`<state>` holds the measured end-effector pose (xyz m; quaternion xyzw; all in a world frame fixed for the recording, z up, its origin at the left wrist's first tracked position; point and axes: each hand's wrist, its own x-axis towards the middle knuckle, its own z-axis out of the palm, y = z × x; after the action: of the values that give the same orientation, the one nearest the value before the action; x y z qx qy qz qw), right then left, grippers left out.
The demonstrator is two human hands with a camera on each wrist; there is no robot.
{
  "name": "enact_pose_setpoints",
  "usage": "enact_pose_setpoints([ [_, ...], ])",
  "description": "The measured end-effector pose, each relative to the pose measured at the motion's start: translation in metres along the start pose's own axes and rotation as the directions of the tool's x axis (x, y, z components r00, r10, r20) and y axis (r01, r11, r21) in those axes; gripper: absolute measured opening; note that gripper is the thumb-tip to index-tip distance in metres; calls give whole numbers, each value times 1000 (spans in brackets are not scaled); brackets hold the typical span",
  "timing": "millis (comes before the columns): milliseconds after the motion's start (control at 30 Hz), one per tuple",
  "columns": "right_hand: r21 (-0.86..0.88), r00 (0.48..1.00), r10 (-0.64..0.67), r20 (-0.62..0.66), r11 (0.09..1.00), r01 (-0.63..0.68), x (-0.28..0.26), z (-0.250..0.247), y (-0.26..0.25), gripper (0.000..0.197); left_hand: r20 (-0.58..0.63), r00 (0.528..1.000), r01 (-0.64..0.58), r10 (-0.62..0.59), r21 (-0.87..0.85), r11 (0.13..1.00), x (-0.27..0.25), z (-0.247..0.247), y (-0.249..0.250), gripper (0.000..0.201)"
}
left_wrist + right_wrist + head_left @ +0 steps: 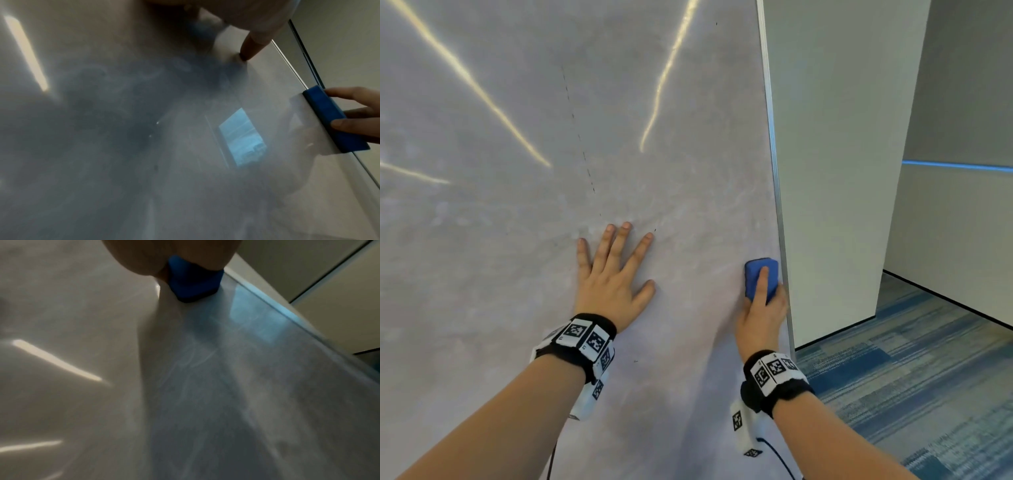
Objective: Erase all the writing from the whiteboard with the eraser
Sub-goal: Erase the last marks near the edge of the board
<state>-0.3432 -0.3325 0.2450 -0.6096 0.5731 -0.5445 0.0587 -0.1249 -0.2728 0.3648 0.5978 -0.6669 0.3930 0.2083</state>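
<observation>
The whiteboard [524, 240] fills the left of the head view, smeared grey, with a faint dashed dark line [580, 137] running down its middle. My left hand [613, 270] lies flat on the board with fingers spread. My right hand [760, 308] grips the blue eraser [755, 274] and presses it on the board right beside the metal frame [779, 212] at the board's right edge. The left wrist view shows the eraser [333, 120] against the board with fingers [355, 126] curled over it. In the right wrist view the eraser [193, 283] sits under my palm.
Beyond the frame stands a white partition wall [835, 154]. Blue striped carpet [914, 377] covers the floor at the lower right. A few tiny dark specks [635, 360] remain low on the board. Ceiling lights reflect as bright streaks [476, 89] on it.
</observation>
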Motion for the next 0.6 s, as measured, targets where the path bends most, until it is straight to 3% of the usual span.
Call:
enact_pose_setpoints([
  [67,85,984,-110,143,992,99,-22,2,-11,76,-8,1000,-5,5,3,1000,0,1,1,74],
  [133,90,955,-233,186,971,220,-35,3,-9,86,-18,1000,-6,6,-5,1000,0,2,1,74],
  [167,72,958,-231,172,973,221,-34,4,-3,89,-23,1000,-4,4,-11,1000,0,2,1,74],
  [267,28,998,34,55,999,-36,-20,7,18,81,-20,1000,-8,8,-1,1000,0,1,1,74],
  [367,47,983,184,24,982,-185,-13,6,20,82,-5,1000,-5,5,8,1000,0,0,0,74],
  [400,52,985,166,43,984,-168,-14,5,16,81,-4,1000,-5,5,10,1000,0,0,0,74],
  [533,18,989,-102,105,995,100,-29,5,7,77,-10,1000,-1,1,5,1000,-1,0,1,74],
  [600,-17,993,-41,108,999,43,-25,3,15,76,-7,1000,-1,1,5,1000,0,-1,1,74],
])
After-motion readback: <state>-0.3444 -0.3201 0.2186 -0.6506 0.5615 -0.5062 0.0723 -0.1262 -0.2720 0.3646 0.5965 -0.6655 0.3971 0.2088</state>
